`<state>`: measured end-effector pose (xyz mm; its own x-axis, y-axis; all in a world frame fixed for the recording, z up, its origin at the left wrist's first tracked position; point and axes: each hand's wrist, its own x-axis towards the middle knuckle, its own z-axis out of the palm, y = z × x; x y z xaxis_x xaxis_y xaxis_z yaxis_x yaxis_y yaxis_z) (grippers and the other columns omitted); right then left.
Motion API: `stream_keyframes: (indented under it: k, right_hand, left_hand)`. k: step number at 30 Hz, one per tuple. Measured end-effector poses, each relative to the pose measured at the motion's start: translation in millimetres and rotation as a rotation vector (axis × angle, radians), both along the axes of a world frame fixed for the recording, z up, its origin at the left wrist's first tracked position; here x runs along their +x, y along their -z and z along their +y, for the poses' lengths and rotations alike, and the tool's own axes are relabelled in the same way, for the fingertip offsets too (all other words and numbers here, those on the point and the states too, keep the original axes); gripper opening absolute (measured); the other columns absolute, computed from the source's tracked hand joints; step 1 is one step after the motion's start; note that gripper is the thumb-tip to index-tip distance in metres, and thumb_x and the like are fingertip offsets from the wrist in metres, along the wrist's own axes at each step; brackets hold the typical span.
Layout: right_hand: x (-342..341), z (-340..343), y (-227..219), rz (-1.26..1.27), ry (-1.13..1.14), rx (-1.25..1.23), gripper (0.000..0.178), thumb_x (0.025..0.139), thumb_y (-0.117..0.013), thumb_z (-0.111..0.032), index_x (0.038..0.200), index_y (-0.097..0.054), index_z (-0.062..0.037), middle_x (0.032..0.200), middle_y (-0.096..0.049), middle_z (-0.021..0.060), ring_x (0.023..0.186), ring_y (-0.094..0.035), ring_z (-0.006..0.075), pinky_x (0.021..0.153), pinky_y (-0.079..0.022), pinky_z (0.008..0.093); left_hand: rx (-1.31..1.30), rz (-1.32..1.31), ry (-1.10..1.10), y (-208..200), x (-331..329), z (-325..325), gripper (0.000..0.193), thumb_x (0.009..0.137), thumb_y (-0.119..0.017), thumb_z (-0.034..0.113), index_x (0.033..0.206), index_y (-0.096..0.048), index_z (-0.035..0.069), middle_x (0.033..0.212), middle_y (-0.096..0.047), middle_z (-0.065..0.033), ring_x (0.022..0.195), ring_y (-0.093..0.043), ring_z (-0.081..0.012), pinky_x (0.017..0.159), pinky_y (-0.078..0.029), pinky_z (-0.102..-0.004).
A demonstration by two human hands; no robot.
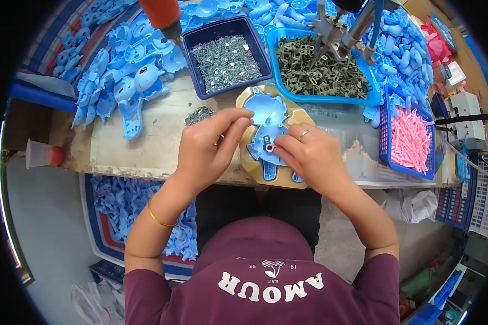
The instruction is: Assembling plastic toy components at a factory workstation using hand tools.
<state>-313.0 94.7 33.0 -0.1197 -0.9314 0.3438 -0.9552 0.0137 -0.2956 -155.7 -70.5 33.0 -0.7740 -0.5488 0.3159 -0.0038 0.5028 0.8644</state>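
A light-blue plastic toy shell (269, 111) lies hollow side up in a tan octagonal holder (298, 115) at the table's front edge. My right hand (315, 157), with a ring on one finger, is closed on a small pink plastic piece (271, 148). Its ring-shaped end sits at a dark part (266, 140) in the shell's body; the rest is hidden by my fingers. Beside the shell's upper left, my left hand (210, 149) is pinched shut, thumb against forefinger. Whatever is between those fingertips, if anything, is too small to make out.
Behind the holder stand a dark-blue bin of screws (226, 62) and a light-blue tray of dark green clips (322, 70). A blue basket of pink pieces (412, 142) is at right. An orange-red tool (161, 13) and a metal fixture (336, 38) hang overhead. Blue shells (141, 59) pile left.
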Motion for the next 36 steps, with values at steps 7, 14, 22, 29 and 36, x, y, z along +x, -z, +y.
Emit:
stream_keyframes:
  k: [7, 14, 22, 29, 36]
  right_hand:
    - [-4, -6, -4, -0.012, -0.044, 0.207, 0.012, 0.084, -0.072, -0.014, 0.094, -0.070, -0.0078, 0.089, -0.062, 0.0078, 0.085, -0.064, 0.0293, 0.069, -0.052, 0.0408]
    - [-15, 1, -3, -0.045, -0.078, 0.151, 0.012, 0.082, -0.072, -0.012, 0.091, -0.067, -0.0067, 0.089, -0.062, 0.0085, 0.085, -0.064, 0.0300, 0.070, -0.052, 0.0416]
    - [-21, 27, -10, -0.124, 0.100, 0.098, 0.011, 0.079, -0.073, -0.009, 0.087, -0.065, -0.0071, 0.087, -0.060, 0.0066, 0.080, -0.064, 0.0276, 0.066, -0.051, 0.0399]
    - [-21, 27, -13, -0.135, 0.152, 0.147, 0.008, 0.080, -0.073, -0.011, 0.083, -0.067, -0.0071, 0.084, -0.062, 0.0063, 0.080, -0.064, 0.0275, 0.067, -0.051, 0.0394]
    - [-30, 16, -22, -0.177, 0.140, 0.369, 0.009, 0.079, -0.074, -0.013, 0.083, -0.070, -0.0064, 0.084, -0.064, 0.0071, 0.083, -0.065, 0.0289, 0.069, -0.050, 0.0428]
  left_hand:
    - [-0.507, -0.034, 0.164, 6, 4, 6, 0.018, 0.087, -0.071, 0.009, 0.105, -0.072, 0.007, 0.099, -0.072, -0.0079, 0.091, -0.067, -0.0251, 0.078, -0.055, -0.0358]
    - [-0.712, -0.194, 0.320, 20, 8, 15, 0.036, 0.084, -0.073, 0.024, 0.118, -0.068, 0.012, 0.130, -0.060, -0.0073, 0.126, -0.053, -0.0308, 0.111, -0.040, -0.0499]
    - [-0.689, -0.209, 0.304, 19, 8, 17, 0.036, 0.083, -0.074, 0.023, 0.117, -0.069, 0.012, 0.127, -0.061, -0.0071, 0.126, -0.053, -0.0317, 0.111, -0.040, -0.0511]
    - [-0.722, -0.181, 0.285, 17, 5, 21, 0.033, 0.083, -0.076, 0.025, 0.111, -0.068, 0.009, 0.121, -0.062, -0.0091, 0.122, -0.054, -0.0318, 0.110, -0.041, -0.0506]
    - [-0.671, -0.192, 0.293, 19, 8, 19, 0.034, 0.084, -0.074, 0.021, 0.116, -0.069, 0.011, 0.127, -0.061, -0.0083, 0.127, -0.052, -0.0331, 0.111, -0.040, -0.0525]
